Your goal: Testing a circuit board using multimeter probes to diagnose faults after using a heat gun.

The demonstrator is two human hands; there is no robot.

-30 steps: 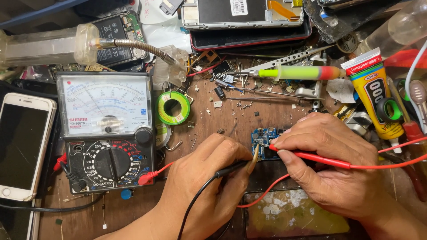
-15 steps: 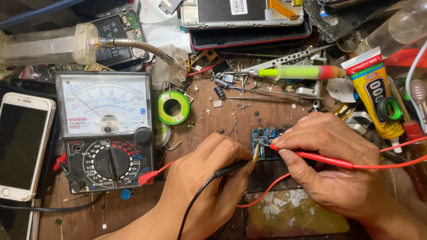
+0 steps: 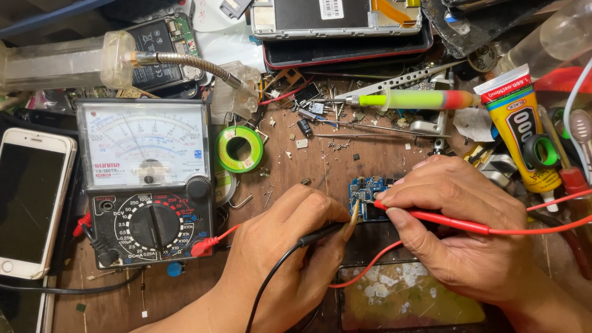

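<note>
Head view shows the left hand [image 3: 296, 246] pinching the black probe [image 3: 320, 233] and the right hand [image 3: 462, 228] pinching the red probe [image 3: 431, 217], both tips already on the small blue circuit board [image 3: 365, 192] mid-worktop, beside the analog multimeter [image 3: 148, 179].

Left hand [image 3: 290, 259] came in from six o'clock, fingers curled in a pinch, thumb pointing toward two o'clock; right hand [image 3: 462, 231] entered from four o'clock, fingertips pinched, pointing toward nine o'clock

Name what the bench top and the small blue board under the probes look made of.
Bench top: seemingly bare wood, matte brown, worn and scuffed. Small blue board: likely laminated circuit board, slightly glossy blue coating with tiny metal parts on it.
</note>
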